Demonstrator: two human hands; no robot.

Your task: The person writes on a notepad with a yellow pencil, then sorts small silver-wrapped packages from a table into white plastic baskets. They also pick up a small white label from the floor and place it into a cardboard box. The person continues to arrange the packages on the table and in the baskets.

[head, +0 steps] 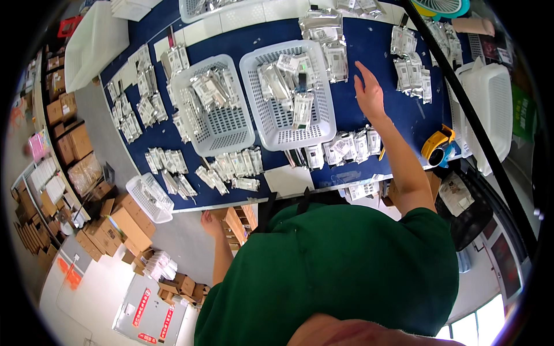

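Note:
My right hand (369, 93) is held over the blue-topped table (359, 39), fingers apart and nothing in it, beside a stack of silvery labelled packets (336, 60). Left of it stands a white perforated plastic basket (325, 123) with packets (277, 82) inside. Another such basket (216, 145) beside it also holds packets (212, 88). Rows of packets (355, 147) lie between the right basket and my forearm. My left hand (210, 222) hangs by the table's front edge, fingers slightly curled, with nothing seen in it.
A yellow and blue tape dispenser (438, 145) sits at the table's right end near stacked white baskets (489, 112). A black pole (471, 116) crosses the right side. A small white basket (150, 198) is at the left front corner. Cardboard boxes (130, 220) stand on the floor.

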